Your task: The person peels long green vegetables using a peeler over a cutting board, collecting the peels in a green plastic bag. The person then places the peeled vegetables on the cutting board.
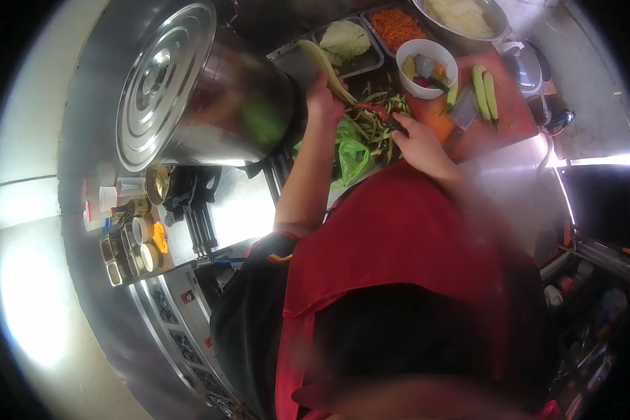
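My left hand (pixel 325 100) holds a long, pale green peeled vegetable (pixel 323 65), tilted with its lower end towards my right hand. In my right hand (pixel 417 142) is a red peeler with a dark handle (pixel 380 114), its head at the vegetable's lower end. Green peel strips (pixel 378 134) lie heaped beneath both hands, beside a light green plastic bag (pixel 353 155). On the red cutting board (pixel 512 105), to the right, are slim pale green vegetables (pixel 484 93) and a wide knife blade (pixel 464 108). A white bowl (pixel 428 94) holds a grater and vegetable pieces.
A large lidded metal pot (pixel 226 100) stands at the left. Behind the peels are a tray with a cabbage piece (pixel 345 40), a tray of shredded carrot (pixel 396 29) and a metal bowl of pale food (pixel 464 18). Cups and containers (pixel 136 231) stand at the far left.
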The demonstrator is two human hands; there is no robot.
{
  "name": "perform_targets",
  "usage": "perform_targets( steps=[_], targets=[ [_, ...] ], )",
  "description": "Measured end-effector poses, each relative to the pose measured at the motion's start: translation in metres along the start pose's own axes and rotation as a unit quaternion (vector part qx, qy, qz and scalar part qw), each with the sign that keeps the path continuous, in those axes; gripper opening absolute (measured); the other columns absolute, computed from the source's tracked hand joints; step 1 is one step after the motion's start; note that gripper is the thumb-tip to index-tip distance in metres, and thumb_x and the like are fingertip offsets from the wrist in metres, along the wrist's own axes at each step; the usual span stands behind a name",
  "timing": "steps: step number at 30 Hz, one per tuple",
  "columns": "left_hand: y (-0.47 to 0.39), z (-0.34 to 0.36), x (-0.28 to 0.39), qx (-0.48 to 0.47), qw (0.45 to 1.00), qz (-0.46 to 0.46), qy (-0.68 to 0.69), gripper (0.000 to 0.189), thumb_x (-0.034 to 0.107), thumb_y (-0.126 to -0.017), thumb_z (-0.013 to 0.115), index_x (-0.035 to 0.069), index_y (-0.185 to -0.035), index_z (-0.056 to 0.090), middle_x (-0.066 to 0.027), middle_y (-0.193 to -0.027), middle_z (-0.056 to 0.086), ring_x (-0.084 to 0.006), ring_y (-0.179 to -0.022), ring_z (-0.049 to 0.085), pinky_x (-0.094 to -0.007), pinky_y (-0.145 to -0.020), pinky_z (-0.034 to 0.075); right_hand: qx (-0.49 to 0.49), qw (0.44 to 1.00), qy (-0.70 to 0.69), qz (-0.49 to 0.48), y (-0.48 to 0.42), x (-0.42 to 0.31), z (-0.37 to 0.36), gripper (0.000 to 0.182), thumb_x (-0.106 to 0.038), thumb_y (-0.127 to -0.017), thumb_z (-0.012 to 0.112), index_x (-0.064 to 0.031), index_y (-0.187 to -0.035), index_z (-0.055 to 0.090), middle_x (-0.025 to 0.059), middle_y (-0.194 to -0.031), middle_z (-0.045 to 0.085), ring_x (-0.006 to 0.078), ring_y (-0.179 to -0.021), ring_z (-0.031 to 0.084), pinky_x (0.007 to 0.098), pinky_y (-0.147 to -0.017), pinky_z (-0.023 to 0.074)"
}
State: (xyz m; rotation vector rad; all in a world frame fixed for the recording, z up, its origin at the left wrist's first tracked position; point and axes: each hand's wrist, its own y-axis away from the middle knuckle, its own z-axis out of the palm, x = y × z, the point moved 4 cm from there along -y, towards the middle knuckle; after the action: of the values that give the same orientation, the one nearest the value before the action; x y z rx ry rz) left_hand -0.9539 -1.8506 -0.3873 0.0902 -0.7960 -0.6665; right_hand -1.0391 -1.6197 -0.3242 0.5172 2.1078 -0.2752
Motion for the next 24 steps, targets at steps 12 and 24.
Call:
perform_targets(
  steps=[12, 24],
  targets=[
    [0.022, 0.021, 0.003, -0.078, 0.996, -0.001, -0.048, 0.023, 0.023, -0.097, 0.048, 0.002, -0.106, 0.053, -0.0077, -0.087, 0.054, -0.0209, -0.073, 0.052, -0.0351, -0.066, 0.047, 0.058, 0.992, 0.089, -0.072, -0.008, -0.029, -0.007, 0.045, -0.015, -0.085, 0.055, -0.0044, -0.129, 0.049, 0.026, -0.105, 0.06, 0.039, -0.09, 0.061, 0.0449, -0.08, 0.0488],
    [0.009, 0.017, 0.008, 0.023, 0.996, 0.023, -0.085, 0.021, 0.019, -0.095, 0.052, 0.009, -0.113, 0.054, -0.0058, -0.087, 0.054, -0.0225, -0.068, 0.052, -0.0383, -0.062, 0.044, 0.022, 0.996, 0.055, -0.061, -0.004, 0.01, 0.005, 0.044, -0.016, -0.085, 0.057, -0.0044, -0.127, 0.052, 0.0202, -0.093, 0.064, 0.0369, -0.081, 0.062, 0.0425, -0.076, 0.0497]
  ],
)
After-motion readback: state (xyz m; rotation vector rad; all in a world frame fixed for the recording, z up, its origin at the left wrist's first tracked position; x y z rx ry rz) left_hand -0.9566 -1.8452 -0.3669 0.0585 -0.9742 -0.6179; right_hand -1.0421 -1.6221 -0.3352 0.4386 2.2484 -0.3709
